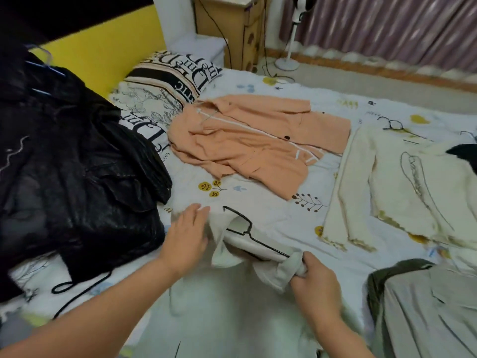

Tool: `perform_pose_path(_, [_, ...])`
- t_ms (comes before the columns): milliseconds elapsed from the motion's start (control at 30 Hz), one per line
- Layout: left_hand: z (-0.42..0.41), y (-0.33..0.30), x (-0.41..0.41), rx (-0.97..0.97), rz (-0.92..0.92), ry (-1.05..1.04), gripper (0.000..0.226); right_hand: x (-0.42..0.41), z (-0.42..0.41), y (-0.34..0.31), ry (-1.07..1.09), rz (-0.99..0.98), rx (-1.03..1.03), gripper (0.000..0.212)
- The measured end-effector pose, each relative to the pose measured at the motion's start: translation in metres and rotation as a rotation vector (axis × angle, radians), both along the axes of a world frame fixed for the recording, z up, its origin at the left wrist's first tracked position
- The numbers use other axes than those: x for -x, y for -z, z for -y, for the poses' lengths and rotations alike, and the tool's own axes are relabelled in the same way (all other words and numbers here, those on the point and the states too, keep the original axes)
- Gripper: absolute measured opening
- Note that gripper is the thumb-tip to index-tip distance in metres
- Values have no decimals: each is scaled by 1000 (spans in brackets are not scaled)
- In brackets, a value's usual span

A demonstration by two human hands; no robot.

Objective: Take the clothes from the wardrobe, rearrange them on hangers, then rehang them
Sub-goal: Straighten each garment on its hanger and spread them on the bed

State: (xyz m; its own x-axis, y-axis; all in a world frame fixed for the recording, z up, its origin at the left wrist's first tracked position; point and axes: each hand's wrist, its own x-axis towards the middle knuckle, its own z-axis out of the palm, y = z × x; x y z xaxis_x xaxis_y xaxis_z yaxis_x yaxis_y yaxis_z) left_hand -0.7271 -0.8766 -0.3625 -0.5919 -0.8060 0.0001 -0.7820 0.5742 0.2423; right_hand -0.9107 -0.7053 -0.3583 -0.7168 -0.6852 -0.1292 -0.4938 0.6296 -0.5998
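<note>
White cloth, a pale garment (232, 293), lies spread on the bed (284, 223) right in front of the person, with a black wire hanger (251, 235) set in at its collar, the hook pointing away toward the middle of the bed. The left hand (187, 233) rests flat on the garment's left shoulder, its fingers (200, 211) straight and close together, pressing the fabric down beside the hanger's hook. The right hand (313, 276) is curled into a grip on a bunched fold of the same garment at the hanger's right end, thumb and fingers pinching the cloth there. Beyond the hands, a peach jacket (247, 148) lies flat on the printed sheet with a white hanger (206, 113) showing at its neck. To the right of it lies a cream garment (387, 192) with dark line embroidery, one sleeve stretched toward the near edge. At the far right near corner sits a grey garment (423, 311) with a dark lining. A heap of black clothes (72, 161) fills the left side of the bed, with blue hangers (45, 65) poking from its top, and a black cord (77, 288) trails from under it. Patterned pillows (165, 86) sit at the head of the bed against a yellow headboard (103, 52). A wooden cabinet (227, 24), a white standing fan (289, 47) and a mauve curtain (387, 24) stand behind.
</note>
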Motion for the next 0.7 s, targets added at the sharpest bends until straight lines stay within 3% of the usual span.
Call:
perform_pose_path(67, [-6, -42, -2, -94, -8, 77, 39, -2, -12, -36, 6, -9, 63, 32])
perform_pose_path(133, [-17, -83, -8, -19, -17, 95, 13, -3, -25, -71, 13, -3, 116, 25])
perform_pose_path(233, [-39, -136, -27, 121, 29, 95, 28, -8, -48, -121, -37, 103, 181, 11])
perform_pose_path(333, [-65, -184, -45, 129, -73, 115, 18, -16, -66, -170, -98, 199, 202, 15])
perform_pose_path(467, [-92, -244, -71, 208, -220, 164, 38, -23, -84, -227, -128, 332, 272, 11])
perform_pose_path(600, [-91, -295, -93, 325, -289, 166, 28, -34, -83, -280, -271, 282, 266, 23])
perform_pose_path(700, [-76, -320, -109, 325, -241, 171, 21, -52, -72, -307, -299, 194, 323, 32])
